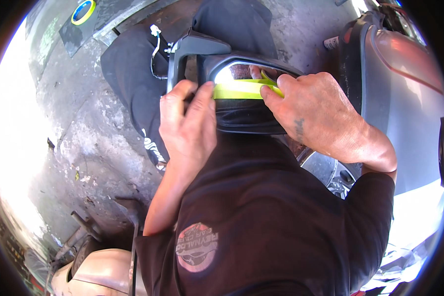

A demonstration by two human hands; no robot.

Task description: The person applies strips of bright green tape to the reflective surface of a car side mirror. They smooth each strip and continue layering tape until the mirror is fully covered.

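A black car side mirror lies across my lap, its mirror glass facing up. A strip of yellow-green masking tape runs across the lower part of the glass. My right hand is closed at the strip's right end, pinching the tape between thumb and fingers. My left hand is at the strip's left end, slightly blurred, with thumb and curled forefinger apart and the thumb tip by the tape. From the mirror's mounting side, a wire with a white connector hangs over my dark trouser leg.
A roll of yellow-rimmed tape lies on a dark panel at the far left. A grey and black vehicle part stands close on my right. Beige bodywork and a metal stand are at lower left, on stained concrete.
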